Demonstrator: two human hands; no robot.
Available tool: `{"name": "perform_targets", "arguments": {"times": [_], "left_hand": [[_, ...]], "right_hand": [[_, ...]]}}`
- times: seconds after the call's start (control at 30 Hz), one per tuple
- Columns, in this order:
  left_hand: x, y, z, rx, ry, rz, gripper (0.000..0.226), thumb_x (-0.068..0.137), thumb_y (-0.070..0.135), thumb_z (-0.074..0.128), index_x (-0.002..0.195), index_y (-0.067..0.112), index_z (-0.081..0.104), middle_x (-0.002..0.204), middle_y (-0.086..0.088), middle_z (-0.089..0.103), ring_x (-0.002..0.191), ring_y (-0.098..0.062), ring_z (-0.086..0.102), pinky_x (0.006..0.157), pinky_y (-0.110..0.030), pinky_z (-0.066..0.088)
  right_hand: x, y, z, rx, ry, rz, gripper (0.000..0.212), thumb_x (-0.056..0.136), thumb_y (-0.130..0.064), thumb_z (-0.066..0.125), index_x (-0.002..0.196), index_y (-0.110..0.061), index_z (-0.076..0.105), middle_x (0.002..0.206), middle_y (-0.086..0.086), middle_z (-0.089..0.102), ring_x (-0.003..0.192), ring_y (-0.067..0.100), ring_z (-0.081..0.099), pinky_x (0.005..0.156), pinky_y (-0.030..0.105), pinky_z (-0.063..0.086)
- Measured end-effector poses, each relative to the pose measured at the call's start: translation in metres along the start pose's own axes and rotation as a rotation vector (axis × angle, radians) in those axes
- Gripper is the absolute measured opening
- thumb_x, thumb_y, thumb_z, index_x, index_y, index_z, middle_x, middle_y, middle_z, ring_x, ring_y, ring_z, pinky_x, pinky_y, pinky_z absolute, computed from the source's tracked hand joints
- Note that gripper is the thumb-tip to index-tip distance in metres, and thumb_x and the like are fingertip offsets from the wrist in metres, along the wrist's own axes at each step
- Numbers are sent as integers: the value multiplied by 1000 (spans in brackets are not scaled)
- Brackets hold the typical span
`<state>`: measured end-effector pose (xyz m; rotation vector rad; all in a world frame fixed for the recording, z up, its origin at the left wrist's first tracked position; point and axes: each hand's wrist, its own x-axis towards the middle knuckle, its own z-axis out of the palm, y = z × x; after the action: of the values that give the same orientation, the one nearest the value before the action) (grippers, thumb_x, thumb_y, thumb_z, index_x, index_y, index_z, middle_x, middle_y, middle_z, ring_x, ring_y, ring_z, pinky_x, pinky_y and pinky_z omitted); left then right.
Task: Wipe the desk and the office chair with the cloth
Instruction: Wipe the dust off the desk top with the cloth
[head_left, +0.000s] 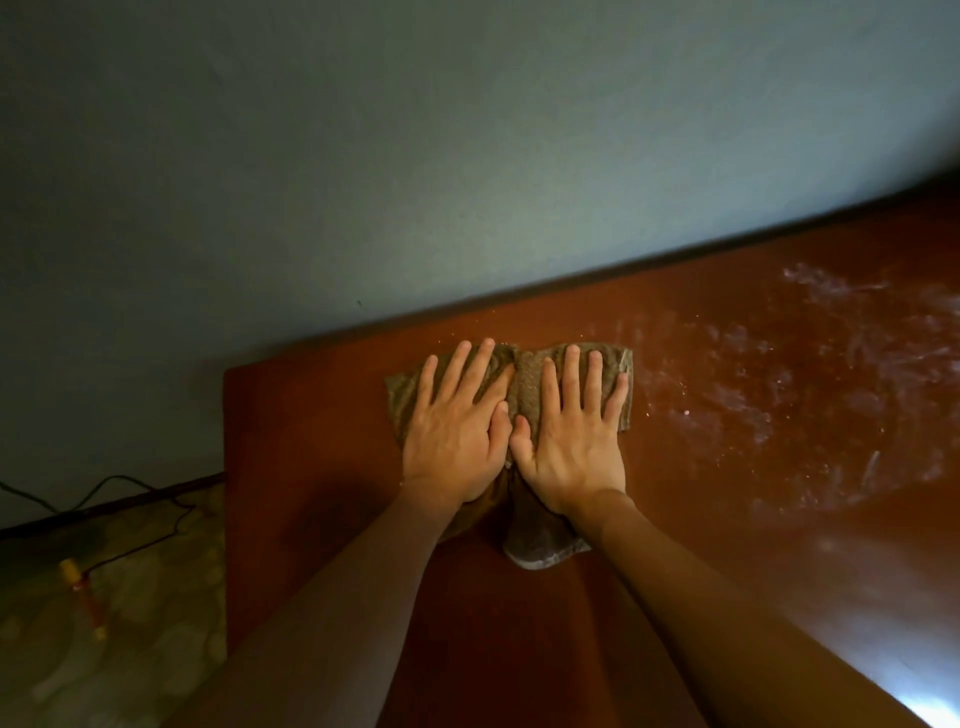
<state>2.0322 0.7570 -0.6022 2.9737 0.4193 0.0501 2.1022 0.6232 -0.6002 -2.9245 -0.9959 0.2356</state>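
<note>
Desk-wiping step in hand. Left hand and right hand lie flat, fingers spread, side by side pressing the cloth onto the desk near its left end. Farther right, white dust remains: next stroke probably goes rightward; chair unseen

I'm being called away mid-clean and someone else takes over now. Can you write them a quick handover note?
Left hand and right hand: both flat, fingers straight, side by side, pressing the cloth onto the desk.
Cloth: spread near the desk's far left corner, by the wall.
Done: the desk around the cloth looks clean.
Left: white dusty smears on the desk's right part; office chair, not in view.
</note>
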Motion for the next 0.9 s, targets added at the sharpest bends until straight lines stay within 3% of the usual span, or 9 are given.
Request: {"name": "perform_targets", "arguments": {"times": [0.3,0.47,0.73,0.83,0.9], "left_hand": [[54,-21,2,19,23,-41,55,103,37,20,151,24,43,165,-3,25,155,-24,14,123,-54,14],[81,-31,0,15,30,-60,55,102,38,21,149,24,46,160,-3,37,150,-26,27,121,-53,19],[106,-37,0,-27,51,-88,54,102,40,22,142,23,54,143,0,55,129,-23,48,108,-47,37],[105,-35,2,-3,56,-92,53,103,40,22,143,24,52,148,-1,51,133,-23,45,112,-47,34],[99,-33,4,27,59,-91,56,103,39,17,147,24,47,156,-2,42,142,-24,37,120,-50,24]], "right_hand": [[60,-3,-6,21,12,6,79,94,-52,13,157,-6,17,165,24,2,152,43,-4,117,67,4],[87,-4,-7,37,24,17,77,95,-52,13,157,-6,17,165,23,1,152,42,-5,117,67,2],[113,-2,-13,50,42,8,78,93,-53,13,155,-8,28,163,21,20,152,41,6,118,66,2],[112,-2,-12,61,60,16,78,93,-53,13,155,-8,28,163,20,21,152,40,8,119,64,1],[106,-3,-11,72,67,11,80,93,-54,9,157,-9,22,164,19,15,153,39,3,119,63,1]]}}
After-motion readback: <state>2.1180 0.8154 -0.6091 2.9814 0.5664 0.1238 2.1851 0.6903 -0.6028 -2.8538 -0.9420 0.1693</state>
